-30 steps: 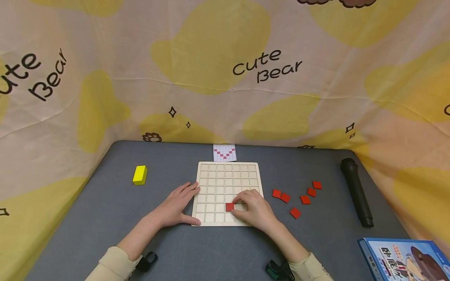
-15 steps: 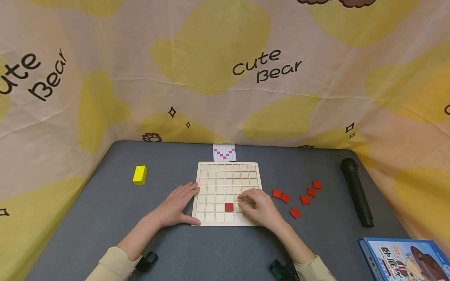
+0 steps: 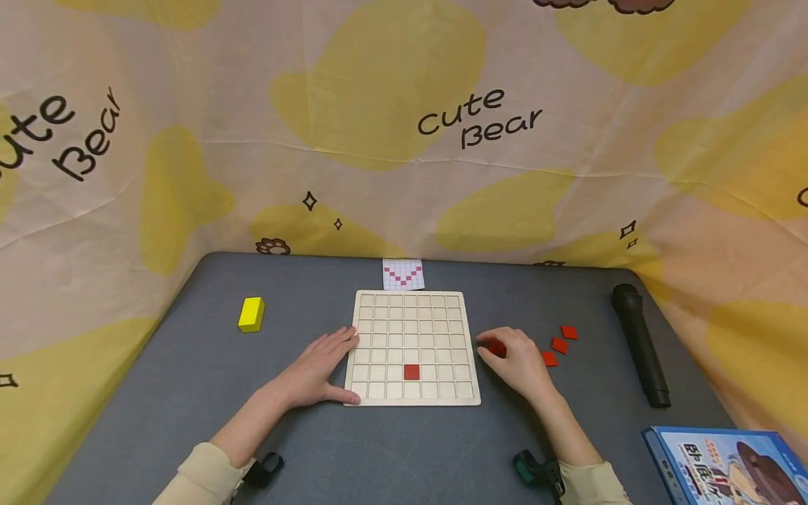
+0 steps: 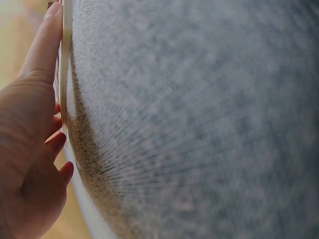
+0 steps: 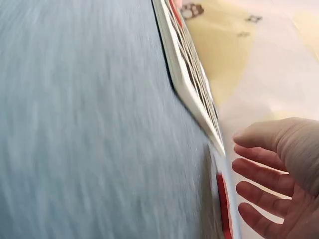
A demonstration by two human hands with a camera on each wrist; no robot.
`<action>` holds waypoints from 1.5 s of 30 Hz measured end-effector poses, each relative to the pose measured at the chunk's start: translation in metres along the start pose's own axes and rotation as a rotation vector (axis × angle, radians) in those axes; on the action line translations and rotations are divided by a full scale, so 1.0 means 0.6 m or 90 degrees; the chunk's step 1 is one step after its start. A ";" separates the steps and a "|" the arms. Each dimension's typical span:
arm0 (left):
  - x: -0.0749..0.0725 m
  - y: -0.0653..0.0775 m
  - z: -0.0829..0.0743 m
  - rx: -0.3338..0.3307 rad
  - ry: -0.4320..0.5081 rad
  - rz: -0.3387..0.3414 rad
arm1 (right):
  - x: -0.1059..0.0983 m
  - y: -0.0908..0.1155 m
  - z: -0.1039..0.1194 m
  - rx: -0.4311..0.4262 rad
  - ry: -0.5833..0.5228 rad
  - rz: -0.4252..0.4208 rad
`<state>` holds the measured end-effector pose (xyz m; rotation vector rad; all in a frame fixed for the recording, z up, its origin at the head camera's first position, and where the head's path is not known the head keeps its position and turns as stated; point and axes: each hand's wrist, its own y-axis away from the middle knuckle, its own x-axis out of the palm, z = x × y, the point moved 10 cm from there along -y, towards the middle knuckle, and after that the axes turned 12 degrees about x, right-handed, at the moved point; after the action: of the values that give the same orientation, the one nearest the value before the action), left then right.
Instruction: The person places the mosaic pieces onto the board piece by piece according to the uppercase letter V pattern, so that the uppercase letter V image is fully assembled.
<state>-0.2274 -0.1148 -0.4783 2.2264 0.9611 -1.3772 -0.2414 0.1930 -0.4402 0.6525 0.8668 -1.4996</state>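
Observation:
A pale gridded board (image 3: 385, 341) lies on the dark grey table, with one red square tile (image 3: 412, 372) in a cell of its second row from the near side. My left hand (image 3: 315, 374) rests along the board's left edge, fingers extended; the left wrist view shows its thumb against the rim (image 4: 66, 55). Past the board's right edge, my right hand (image 3: 519, 361) hovers over loose red tiles, one of them (image 3: 498, 348) partly visible between thumb and fingers. Its fingers are bent loosely and apart in the right wrist view, holding nothing. Other tiles are hidden beneath it.
Several red tiles (image 3: 559, 345) lie right of my right hand. A small card (image 3: 403, 274) with a V of red squares sits behind the board. A yellow block (image 3: 251, 315) stands left, a black microphone-shaped object (image 3: 640, 345) far right, a blue box (image 3: 732, 463) at front right.
My right hand has let go of the red tile on the board and moved right, off the board, over the loose tiles. The left hand has stayed in place.

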 end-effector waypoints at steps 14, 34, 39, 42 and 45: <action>-0.002 0.002 -0.002 -0.001 -0.005 -0.002 | -0.024 0.000 -0.054 0.046 0.058 0.018; -0.001 0.004 -0.002 0.006 -0.005 -0.010 | -0.018 -0.006 -0.059 0.064 0.047 0.007; -0.002 0.004 -0.004 0.006 -0.006 -0.010 | -0.012 -0.009 -0.044 0.048 0.028 0.000; -0.002 0.004 -0.004 0.006 -0.008 -0.011 | -0.006 -0.011 -0.033 0.039 0.015 0.001; -0.001 0.004 -0.003 0.004 -0.009 -0.007 | 0.003 -0.012 -0.018 0.029 0.001 0.007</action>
<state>-0.2247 -0.1152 -0.4770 2.2157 0.9681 -1.4005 -0.2499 0.2008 -0.4467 0.6916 0.8309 -1.5132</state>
